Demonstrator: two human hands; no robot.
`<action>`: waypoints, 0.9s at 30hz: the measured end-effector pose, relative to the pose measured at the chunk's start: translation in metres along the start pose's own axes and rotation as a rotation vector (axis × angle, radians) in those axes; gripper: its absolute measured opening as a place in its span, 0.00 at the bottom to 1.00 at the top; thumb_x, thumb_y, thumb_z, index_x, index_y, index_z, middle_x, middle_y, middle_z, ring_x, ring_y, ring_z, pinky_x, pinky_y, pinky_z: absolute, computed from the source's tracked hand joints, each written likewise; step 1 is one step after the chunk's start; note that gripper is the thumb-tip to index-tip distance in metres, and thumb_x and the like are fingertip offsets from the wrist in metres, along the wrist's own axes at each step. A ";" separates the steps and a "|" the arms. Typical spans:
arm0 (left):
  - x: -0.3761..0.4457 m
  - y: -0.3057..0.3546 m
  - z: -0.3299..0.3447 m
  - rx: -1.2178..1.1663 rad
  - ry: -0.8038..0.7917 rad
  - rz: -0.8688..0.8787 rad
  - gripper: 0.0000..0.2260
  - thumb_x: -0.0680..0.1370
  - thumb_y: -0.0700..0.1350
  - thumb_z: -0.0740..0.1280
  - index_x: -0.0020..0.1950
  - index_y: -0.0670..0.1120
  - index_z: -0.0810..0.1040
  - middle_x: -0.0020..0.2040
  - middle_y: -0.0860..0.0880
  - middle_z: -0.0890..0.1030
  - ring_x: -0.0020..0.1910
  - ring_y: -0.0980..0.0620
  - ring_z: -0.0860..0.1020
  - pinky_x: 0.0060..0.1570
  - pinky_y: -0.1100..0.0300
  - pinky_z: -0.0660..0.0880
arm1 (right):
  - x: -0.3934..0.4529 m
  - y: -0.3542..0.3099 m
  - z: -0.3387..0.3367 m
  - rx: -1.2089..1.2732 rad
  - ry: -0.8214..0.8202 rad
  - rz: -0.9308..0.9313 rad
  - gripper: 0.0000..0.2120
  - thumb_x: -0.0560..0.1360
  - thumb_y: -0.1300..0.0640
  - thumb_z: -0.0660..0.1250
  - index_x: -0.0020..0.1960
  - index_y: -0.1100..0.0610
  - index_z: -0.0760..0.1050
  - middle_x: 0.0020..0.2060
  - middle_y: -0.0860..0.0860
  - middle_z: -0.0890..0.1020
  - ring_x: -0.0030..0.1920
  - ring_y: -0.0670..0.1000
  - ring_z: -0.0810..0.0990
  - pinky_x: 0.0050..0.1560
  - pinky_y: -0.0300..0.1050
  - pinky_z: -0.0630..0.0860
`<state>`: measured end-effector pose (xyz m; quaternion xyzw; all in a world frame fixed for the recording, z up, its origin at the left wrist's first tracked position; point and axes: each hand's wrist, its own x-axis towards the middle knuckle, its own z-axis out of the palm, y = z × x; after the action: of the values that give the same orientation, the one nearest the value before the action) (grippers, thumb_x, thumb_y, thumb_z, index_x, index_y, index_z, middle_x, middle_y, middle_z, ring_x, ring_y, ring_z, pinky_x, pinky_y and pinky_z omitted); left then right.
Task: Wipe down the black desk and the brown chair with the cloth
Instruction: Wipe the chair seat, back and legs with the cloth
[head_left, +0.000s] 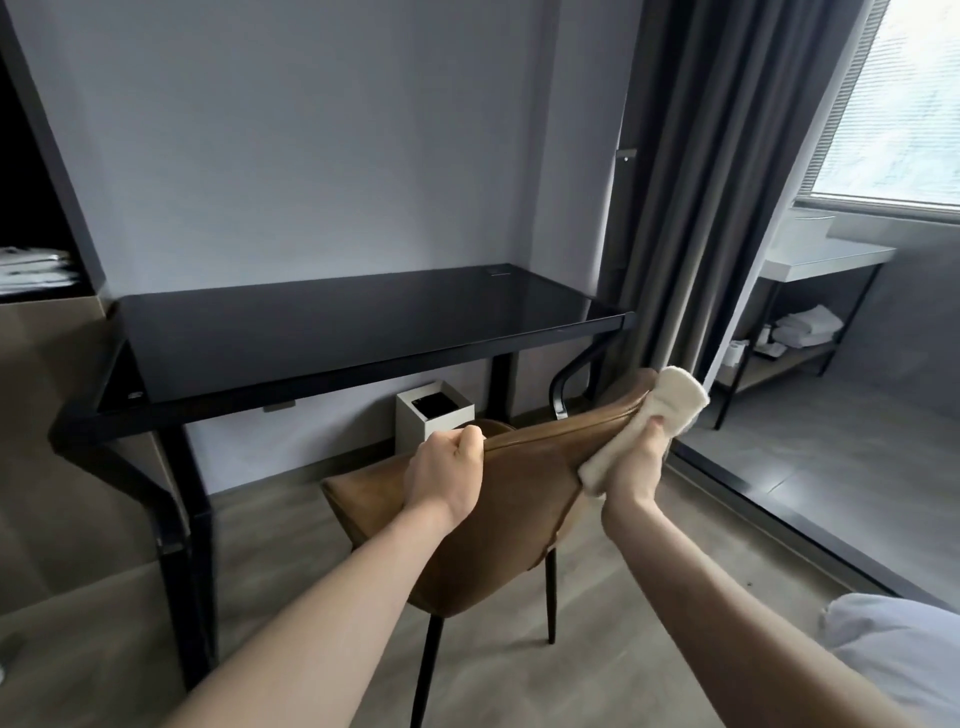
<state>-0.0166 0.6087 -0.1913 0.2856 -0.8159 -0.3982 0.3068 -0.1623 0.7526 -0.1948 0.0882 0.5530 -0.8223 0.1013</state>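
Behind the desk (332, 332), chair (498, 499) seat mostly hidden by backrest.

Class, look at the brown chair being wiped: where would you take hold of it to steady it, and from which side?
Grip the top edge of the brown chair backrest, from behind and above. That rim is thin and faces the person, so fingers curl over it, as the left hand does. The right hand wipes the edge's right end with the cloth.
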 end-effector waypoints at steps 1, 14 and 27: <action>0.000 0.001 -0.002 -0.013 -0.015 -0.010 0.22 0.85 0.48 0.57 0.30 0.46 0.64 0.28 0.50 0.70 0.31 0.51 0.70 0.34 0.59 0.62 | -0.015 0.010 0.000 -0.006 -0.013 0.024 0.31 0.83 0.33 0.55 0.76 0.52 0.69 0.66 0.51 0.78 0.65 0.53 0.75 0.66 0.50 0.67; -0.007 -0.001 -0.019 -0.073 -0.150 -0.034 0.20 0.80 0.56 0.54 0.34 0.45 0.68 0.32 0.48 0.74 0.36 0.49 0.74 0.41 0.53 0.70 | -0.096 0.037 0.008 0.001 -0.044 -0.064 0.17 0.87 0.47 0.59 0.73 0.45 0.62 0.55 0.45 0.75 0.62 0.52 0.73 0.65 0.52 0.68; -0.001 -0.006 -0.004 -0.092 -0.064 0.004 0.21 0.75 0.57 0.52 0.31 0.43 0.67 0.24 0.54 0.67 0.27 0.56 0.69 0.33 0.61 0.63 | 0.047 -0.019 0.004 0.046 0.038 0.005 0.37 0.74 0.35 0.59 0.81 0.46 0.63 0.65 0.46 0.78 0.64 0.54 0.78 0.67 0.56 0.73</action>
<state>-0.0120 0.6041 -0.1947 0.2568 -0.8066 -0.4437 0.2942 -0.2130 0.7523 -0.1884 0.1074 0.5356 -0.8327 0.0907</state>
